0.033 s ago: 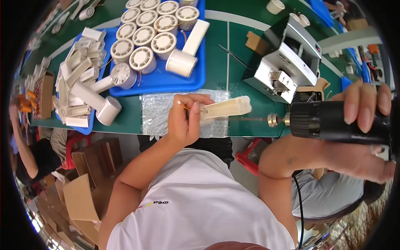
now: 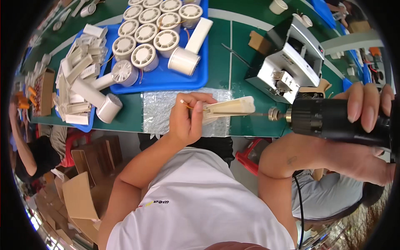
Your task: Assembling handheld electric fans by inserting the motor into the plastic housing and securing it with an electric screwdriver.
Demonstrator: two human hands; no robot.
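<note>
My left hand (image 2: 187,114) pinches a cream-white plastic handle shell (image 2: 231,107), hollow side showing, with its far end toward the right. A thin wire with a small white connector (image 2: 183,102) pokes out by my fingers. My right hand (image 2: 368,109) is wrapped round a black electric screwdriver (image 2: 323,118), held level. Its thin bit (image 2: 260,114) points left from a brass-coloured collar and reaches the shell's right end; whether it touches is unclear. Below both hands lies a sheet of bubble wrap (image 2: 160,112) at the table edge.
A blue tray (image 2: 166,81) holds several round white vented housings. Left of it, another blue tray (image 2: 86,126) carries piled white handle parts. A silver-and-black machine (image 2: 287,62) stands at the right. Cardboard boxes (image 2: 81,196) and a red stool (image 2: 252,156) are below the table.
The shell in my left hand has tilted slightly, and the screwdriver bit now shows at its right end instead of along its lower edge. The whole view has shifted a little.
</note>
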